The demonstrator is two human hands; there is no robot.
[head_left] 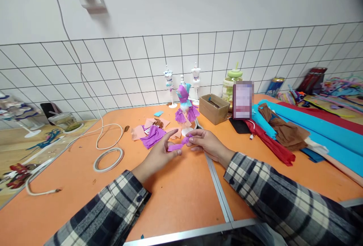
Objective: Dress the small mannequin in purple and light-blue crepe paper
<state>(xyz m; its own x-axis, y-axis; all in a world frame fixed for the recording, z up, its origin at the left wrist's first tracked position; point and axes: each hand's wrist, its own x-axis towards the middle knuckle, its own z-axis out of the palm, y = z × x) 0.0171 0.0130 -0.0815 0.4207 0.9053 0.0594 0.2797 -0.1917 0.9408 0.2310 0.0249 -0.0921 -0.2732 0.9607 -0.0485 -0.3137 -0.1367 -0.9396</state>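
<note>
Both hands meet over the orange table (85,185), pinching one small strip of purple crepe paper (176,146). My left hand (160,155) grips its near end, index finger stretched forward. My right hand (204,142) pinches the far end. Just behind stands a small white mannequin (185,104) dressed in purple and turquoise paper. Purple and pink paper scraps (151,132) lie left of it.
Two bare mini mannequins (169,83) stand by the wire grid wall. A cardboard box (213,108), a green-lidded jar (231,83) and a phone (242,99) sit behind. Blue, red and brown crepe sheets (297,129) cover the right. A tape roll (108,159) and white cable (102,132) lie left.
</note>
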